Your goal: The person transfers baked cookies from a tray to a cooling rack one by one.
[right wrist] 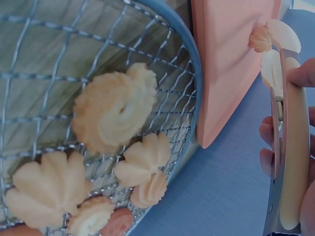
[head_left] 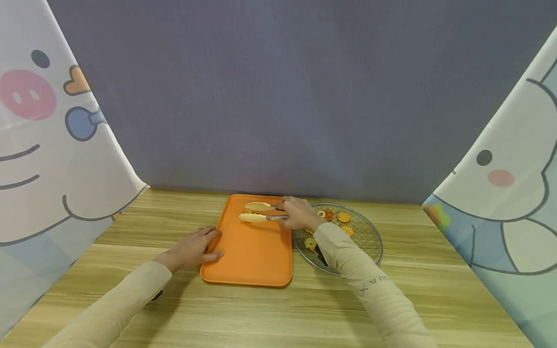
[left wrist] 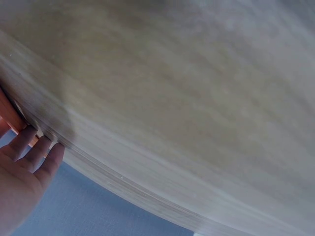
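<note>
My right hand [head_left: 298,212] grips a pair of tongs [head_left: 256,218] with pale tips over the far part of an orange tray [head_left: 252,256]. In the right wrist view, a small ridged cookie [right wrist: 259,38] sits between the tips of the tongs, close over the tray. My left hand [head_left: 196,248] rests at the tray's left edge, thumb and fingertips reaching just over the rim. Its fingers [left wrist: 29,160] look fairly straight and slightly spread in the left wrist view. Part of the tongs' handle is hidden by the right hand in the head view.
Right of the tray stands a round wire rack [head_left: 370,241] with several cookies, among them a round one [head_left: 343,217] and a ring-shaped one [right wrist: 115,108]. My right forearm crosses above it. A grey backdrop [head_left: 278,96] rises behind the wooden table [head_left: 243,314].
</note>
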Motion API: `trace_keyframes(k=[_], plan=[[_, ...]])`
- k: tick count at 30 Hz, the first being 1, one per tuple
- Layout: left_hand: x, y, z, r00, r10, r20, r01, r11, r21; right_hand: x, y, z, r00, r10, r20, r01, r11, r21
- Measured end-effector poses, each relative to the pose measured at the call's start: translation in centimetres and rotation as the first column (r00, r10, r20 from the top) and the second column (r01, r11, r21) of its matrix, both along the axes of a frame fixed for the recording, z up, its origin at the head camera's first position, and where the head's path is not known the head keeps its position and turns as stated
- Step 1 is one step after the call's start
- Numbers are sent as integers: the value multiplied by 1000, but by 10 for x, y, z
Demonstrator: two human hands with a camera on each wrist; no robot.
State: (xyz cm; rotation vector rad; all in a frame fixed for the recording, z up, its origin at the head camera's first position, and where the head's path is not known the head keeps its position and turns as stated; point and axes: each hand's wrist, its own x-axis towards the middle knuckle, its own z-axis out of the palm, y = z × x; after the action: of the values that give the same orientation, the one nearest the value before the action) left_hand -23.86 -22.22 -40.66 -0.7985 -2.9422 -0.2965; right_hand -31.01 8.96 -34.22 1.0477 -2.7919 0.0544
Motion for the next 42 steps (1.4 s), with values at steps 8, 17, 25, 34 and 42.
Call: trace_keyframes(k=[8, 17, 25, 34, 42], plan=[[0, 0, 0, 1000, -4, -4, 4, 1000, -2, -2, -3, -7, 1000, -6, 27, 7, 1000, -10], [0, 0, 1, 1000, -10, -11, 10, 1000, 8, -8, 2, -14, 998, 28, 48, -26, 999, -44], [1, 1, 3, 1000, -13, -14, 13, 1000, 2, -4, 1, -8, 994, 18, 109, -12, 998, -56], [1, 1, 4, 1000, -8, -13, 8, 1000, 2, -1, 0, -4, 997, -2, 79, 1, 1000, 10], [1, 1, 3, 1000, -11, -15, 12, 1000, 7, 0, 4, -1, 1000, 7, 13, -7, 1000, 13]])
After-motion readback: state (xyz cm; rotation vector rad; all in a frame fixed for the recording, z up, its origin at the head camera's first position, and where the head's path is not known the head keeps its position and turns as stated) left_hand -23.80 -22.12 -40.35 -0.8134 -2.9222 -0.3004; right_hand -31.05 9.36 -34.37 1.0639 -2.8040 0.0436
